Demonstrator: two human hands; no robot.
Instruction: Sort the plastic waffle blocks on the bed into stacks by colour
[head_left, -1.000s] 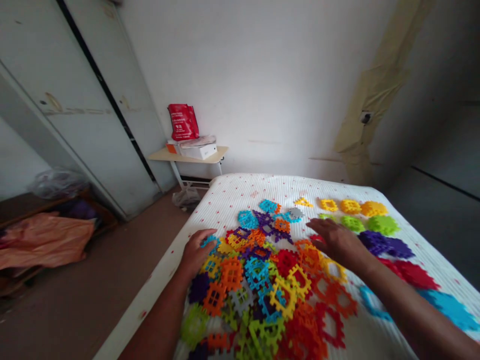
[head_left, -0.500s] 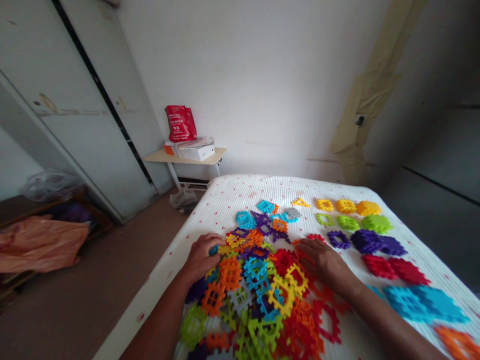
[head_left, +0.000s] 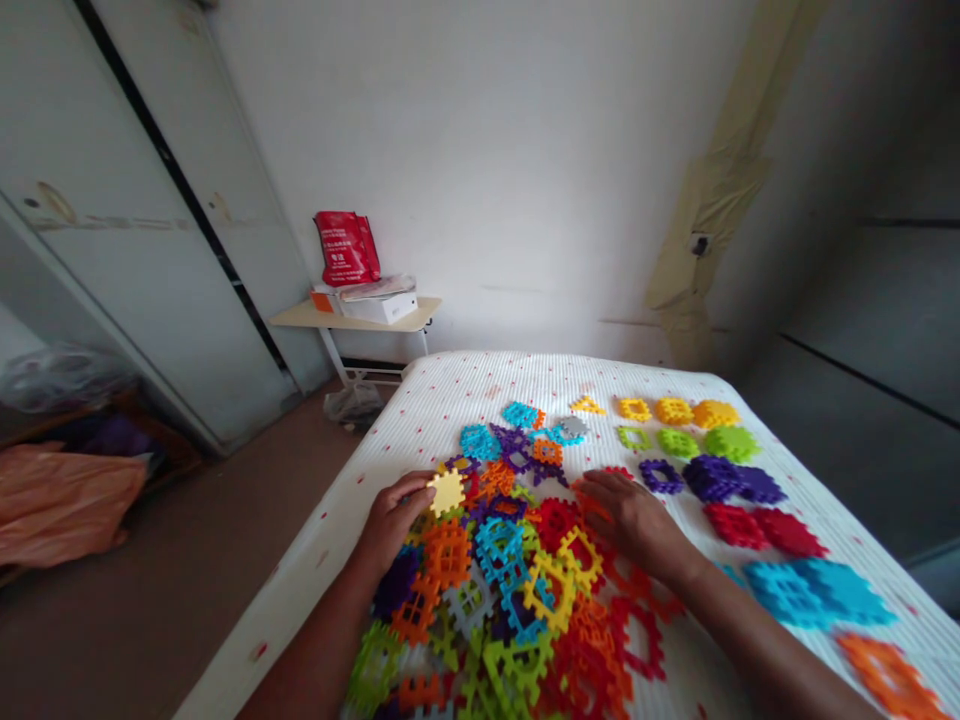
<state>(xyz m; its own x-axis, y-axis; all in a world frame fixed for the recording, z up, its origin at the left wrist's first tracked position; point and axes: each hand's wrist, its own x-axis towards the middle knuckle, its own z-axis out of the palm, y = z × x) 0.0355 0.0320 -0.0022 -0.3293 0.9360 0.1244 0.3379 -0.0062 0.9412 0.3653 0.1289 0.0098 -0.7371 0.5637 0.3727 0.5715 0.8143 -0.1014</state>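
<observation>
Between thumb and fingers, my left hand (head_left: 391, 515) grips a pale yellow toothed plastic tile (head_left: 447, 491) at its left edge, raised over the left side of a mixed heap. My right hand (head_left: 626, 512) lies palm down at the heap's right side, fingers stretched out over red and orange pieces that it partly hides. Close by in the heap are an orange window tile (head_left: 447, 556), blue tiles (head_left: 498, 543), a yellow frame (head_left: 550, 590) and a red frame (head_left: 637, 637). Lime green pieces (head_left: 517, 665) lie nearest me.
Along the bed's right side, pieces lie grouped by colour: yellow (head_left: 673, 410), green (head_left: 732, 443), purple (head_left: 712, 479), red (head_left: 789, 532), blue (head_left: 847, 590) and orange (head_left: 889, 675). Beyond the bed (head_left: 517, 370), a small table (head_left: 300, 316) bears a red bag (head_left: 346, 250) and a white box (head_left: 386, 307).
My left hand has taken the pale yellow tile out of the heap and lifted it. The right hand stays over the red and orange pieces. My view has shifted slightly right.
</observation>
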